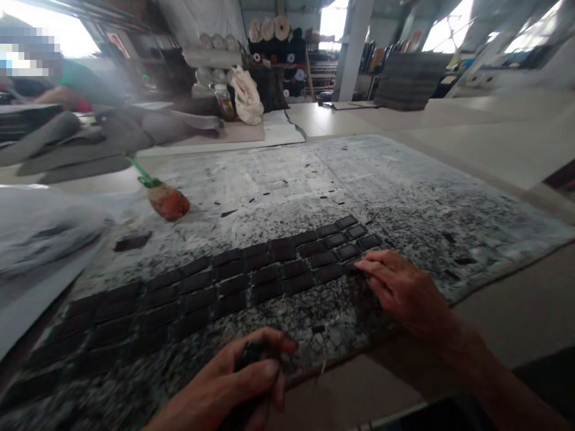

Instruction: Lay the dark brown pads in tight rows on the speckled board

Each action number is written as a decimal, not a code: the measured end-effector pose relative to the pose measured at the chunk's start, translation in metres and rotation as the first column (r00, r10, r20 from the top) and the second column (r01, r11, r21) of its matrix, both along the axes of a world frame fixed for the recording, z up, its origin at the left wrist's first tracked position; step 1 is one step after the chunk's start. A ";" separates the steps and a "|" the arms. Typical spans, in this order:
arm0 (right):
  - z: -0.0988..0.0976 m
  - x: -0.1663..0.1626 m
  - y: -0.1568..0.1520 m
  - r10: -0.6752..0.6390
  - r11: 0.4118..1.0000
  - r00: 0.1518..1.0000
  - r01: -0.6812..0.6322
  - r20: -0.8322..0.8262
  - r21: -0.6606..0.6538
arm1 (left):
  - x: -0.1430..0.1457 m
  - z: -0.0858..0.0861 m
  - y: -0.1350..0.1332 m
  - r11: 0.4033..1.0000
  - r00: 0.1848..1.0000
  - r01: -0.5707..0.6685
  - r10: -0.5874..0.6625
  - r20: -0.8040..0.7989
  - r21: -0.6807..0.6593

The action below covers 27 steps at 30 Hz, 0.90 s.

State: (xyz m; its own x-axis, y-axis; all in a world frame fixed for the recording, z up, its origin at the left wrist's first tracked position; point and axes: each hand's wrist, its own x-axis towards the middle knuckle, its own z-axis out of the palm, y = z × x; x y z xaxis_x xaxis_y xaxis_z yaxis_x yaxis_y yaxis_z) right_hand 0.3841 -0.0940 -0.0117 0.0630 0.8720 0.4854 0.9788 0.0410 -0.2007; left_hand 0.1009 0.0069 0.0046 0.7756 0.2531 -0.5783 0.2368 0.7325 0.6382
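The right hand [399, 288], its grip unclear, touches the right end of flat black rectangular patches [268, 292]; the left hand [238, 378] clasps a dark object [251, 353].

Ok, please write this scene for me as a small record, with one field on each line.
left hand: curled around a dark thing, partly hidden
right hand: fingertips at the near right end of the dark pieces
dark pieces: flat, laid in several rows
surface: stained sheet with dark flecks
far left on sheet: orange-brown object with a green tip
background: white bag, rolls
people: another person at far left, blurred
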 end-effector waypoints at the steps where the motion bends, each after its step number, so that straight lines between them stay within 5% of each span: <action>1: 0.003 -0.006 -0.001 0.003 1.000 0.998 -0.002 -0.062 0.013 | 0.005 0.006 -0.002 1.000 1.000 0.006 -0.006 0.004 0.002; 6: 0.024 -0.049 0.002 0.153 0.975 0.818 -0.217 -0.555 -0.051 | 0.025 0.020 -0.004 0.991 0.991 0.132 -0.132 0.009 0.010; 9: 0.033 -0.074 0.010 0.189 0.931 0.690 -0.352 -0.699 -0.096 | 0.032 0.018 -0.006 0.975 0.979 0.201 -0.202 0.001 0.098; 13: 0.035 -0.090 0.020 0.194 0.889 0.660 -0.431 -0.726 -0.154 | 0.035 0.014 -0.009 0.951 0.966 0.258 -0.251 -0.062 0.170; 18: 0.035 -0.091 0.021 0.223 0.878 0.637 -0.460 -0.738 -0.132 | 0.036 0.017 -0.008 0.964 0.987 0.155 -0.141 -0.075 0.218; 27: 0.039 -0.084 0.019 0.079 0.880 0.542 -0.432 -0.836 -0.197 | 0.036 0.012 0.002 0.912 0.938 0.345 -0.325 -0.121 0.223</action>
State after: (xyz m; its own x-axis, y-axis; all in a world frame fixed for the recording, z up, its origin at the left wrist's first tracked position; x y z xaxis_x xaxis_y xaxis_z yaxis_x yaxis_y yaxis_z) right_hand 0.3000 -0.0754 0.0274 0.0070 0.9997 0.0234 0.3684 0.0192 -0.9295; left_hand 0.1371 0.0094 0.0168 0.7930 0.1233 -0.5966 0.4987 0.4311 0.7520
